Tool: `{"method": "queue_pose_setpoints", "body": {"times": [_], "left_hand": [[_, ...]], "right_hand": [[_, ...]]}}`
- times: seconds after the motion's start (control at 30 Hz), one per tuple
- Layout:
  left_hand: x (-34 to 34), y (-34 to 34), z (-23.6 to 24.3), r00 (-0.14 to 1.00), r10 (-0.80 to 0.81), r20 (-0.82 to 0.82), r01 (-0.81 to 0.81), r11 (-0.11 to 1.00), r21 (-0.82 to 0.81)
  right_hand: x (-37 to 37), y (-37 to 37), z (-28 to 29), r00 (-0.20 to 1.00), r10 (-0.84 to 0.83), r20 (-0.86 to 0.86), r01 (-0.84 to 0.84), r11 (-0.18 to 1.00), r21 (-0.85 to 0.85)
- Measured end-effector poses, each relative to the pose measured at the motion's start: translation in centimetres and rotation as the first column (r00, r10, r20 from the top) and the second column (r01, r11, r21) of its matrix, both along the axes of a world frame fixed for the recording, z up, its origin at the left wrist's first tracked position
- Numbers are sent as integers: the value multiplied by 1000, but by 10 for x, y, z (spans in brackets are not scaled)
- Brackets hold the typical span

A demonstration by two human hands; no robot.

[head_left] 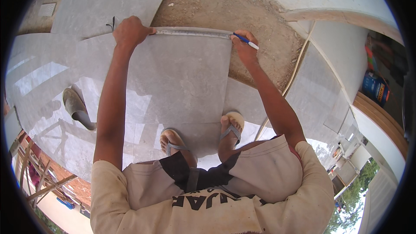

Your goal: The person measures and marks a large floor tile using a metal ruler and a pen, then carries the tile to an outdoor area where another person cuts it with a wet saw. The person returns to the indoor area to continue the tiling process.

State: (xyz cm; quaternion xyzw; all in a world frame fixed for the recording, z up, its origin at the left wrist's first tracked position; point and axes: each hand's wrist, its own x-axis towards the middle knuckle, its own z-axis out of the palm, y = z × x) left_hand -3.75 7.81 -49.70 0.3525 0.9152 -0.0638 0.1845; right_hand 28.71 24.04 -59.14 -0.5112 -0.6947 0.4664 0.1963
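Observation:
A grey tile [184,67] lies flat in front of me. Along its far edge stretches the pale, marked blade of a tape measure [190,33]. My left hand [131,32] is closed at the blade's left end; a black strap sticks out beside it, and the hand hides whatever case there is. At the tile's far right corner, my right hand [245,45] is closed around a blue pen [245,40] with a white end. Its fingers are at the blade's right end, and whether they also pinch the blade I cannot tell.
Bare brown soil [208,4] lies beyond and right of the tile. Other grey tiles [104,0] cover the floor around it. A loose shoe [77,108] sits at the left. A thin pale cable [296,67] runs along the right, near a white wall and a blue package [375,87].

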Motion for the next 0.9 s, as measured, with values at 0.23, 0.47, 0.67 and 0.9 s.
{"method": "queue_pose_setpoints", "body": {"times": [0.23,0.47,0.67,0.9], "left_hand": [[1,-4,-4,999,13,31,-13,1000,-7],[5,0,6,997,-22,68,23,1000,-20],[14,8,5,995,23,100,-14,996,-89],[16,9,8,998,8,67,-4,999,-55]], "right_hand": [[-12,-6,22,986,-155,-67,124,932,-340],[-15,0,31,977,-208,-44,164,870,-466],[-15,0,32,977,-201,-64,144,858,-493],[-14,-1,32,976,-208,-58,156,865,-477]]}}
